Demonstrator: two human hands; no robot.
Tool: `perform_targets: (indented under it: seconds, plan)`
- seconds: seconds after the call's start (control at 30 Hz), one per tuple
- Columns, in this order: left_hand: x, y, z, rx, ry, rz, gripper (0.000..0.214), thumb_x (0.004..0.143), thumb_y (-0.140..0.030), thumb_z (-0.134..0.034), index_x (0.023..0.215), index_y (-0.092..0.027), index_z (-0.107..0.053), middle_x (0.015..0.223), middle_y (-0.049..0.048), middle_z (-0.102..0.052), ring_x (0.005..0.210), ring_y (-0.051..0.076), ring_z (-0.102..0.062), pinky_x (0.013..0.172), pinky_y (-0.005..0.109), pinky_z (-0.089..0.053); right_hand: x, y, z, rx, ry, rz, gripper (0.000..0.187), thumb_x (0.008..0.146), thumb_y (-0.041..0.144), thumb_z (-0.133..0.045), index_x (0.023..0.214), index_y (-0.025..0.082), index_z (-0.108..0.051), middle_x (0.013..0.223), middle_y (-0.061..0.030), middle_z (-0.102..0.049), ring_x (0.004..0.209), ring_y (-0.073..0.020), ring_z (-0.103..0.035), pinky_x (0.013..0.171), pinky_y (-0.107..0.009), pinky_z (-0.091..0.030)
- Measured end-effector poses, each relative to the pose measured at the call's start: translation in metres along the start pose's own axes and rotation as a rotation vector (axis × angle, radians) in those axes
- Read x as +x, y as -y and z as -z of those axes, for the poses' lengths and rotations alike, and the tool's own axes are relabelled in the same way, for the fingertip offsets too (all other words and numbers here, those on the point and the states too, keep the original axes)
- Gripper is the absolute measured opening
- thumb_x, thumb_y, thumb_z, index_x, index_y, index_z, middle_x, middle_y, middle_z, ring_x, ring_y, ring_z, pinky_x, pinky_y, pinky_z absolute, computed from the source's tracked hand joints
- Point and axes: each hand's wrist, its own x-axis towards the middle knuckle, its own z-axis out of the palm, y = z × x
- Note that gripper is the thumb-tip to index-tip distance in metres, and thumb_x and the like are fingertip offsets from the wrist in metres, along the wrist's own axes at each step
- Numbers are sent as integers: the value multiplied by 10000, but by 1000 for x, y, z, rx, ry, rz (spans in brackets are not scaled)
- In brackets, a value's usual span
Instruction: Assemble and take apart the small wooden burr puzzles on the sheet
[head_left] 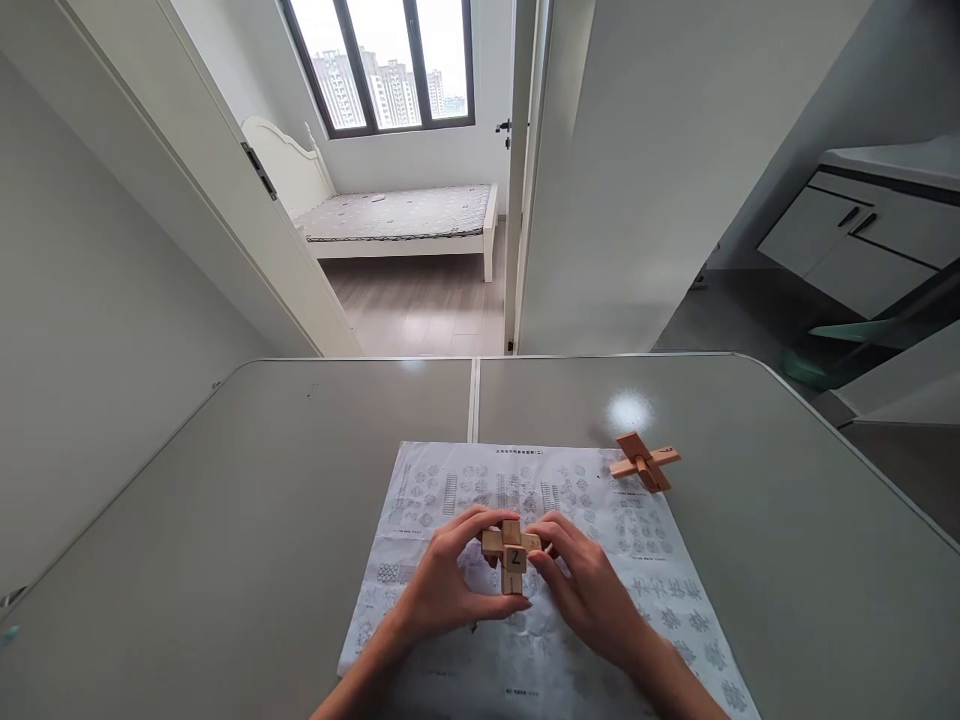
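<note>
A small wooden burr puzzle [513, 557] of interlocked blocks is held up over a printed sheet, and the block end facing me bears a "2". My left hand [450, 575] grips it from the left, with the index finger along the top and the thumb under the bottom. On the other side, my right hand [589, 585] pinches the right-hand block between thumb and fingers. Beneath both hands lies the instruction sheet [412, 490], covered in small puzzle diagrams. A reddish-brown wooden cross puzzle [643, 462] rests at the sheet's far right corner.
The grey table [225, 520] has a pale edging and a seam [474, 400] down its middle. Past it stand a doorway, a bed [405, 215] and a window [382, 65]. A white cabinet [855, 240] and a green stool [810, 368] are off to the right.
</note>
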Motion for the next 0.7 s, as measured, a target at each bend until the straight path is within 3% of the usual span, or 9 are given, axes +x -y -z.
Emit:
perform_targets:
  seconds: [0.23,0.47,0.63,0.7]
  plan:
    - [1,-5,0,24,9,-49,716,674,-224,-941,1327,-298,-656,1150,49,-705,992,226,-679,910,345,-572,1,5,-1,122,70,-99,406,1117,454,-380,786,245,-485,771,1,-501,696,-187,-483,674,-307,-388]
    - [-3,-4,2,0,60,-79,726,775,-178,-870,1423,-346,-586,1254,63,-676,1125,241,-659,979,362,-558,1,4,-5,275,75,-210,467,1084,553,-449,746,231,-472,668,34,-476,597,-140,-429,601,-278,-372]
    - [0,2,3,30,-52,-29,859,769,-267,-899,1515,-362,-485,1346,81,-610,1106,244,-625,1020,427,-531,5,0,-4,591,23,-405,539,1004,698,-515,760,217,-518,576,57,-495,441,-102,-458,466,-243,-420]
    - [2,6,4,40,-118,-5,775,813,-315,-869,1492,-340,-496,1318,87,-616,1012,220,-628,973,423,-539,9,-2,0,760,-43,-496,552,959,725,-575,807,195,-580,629,56,-492,427,-86,-441,399,-226,-430]
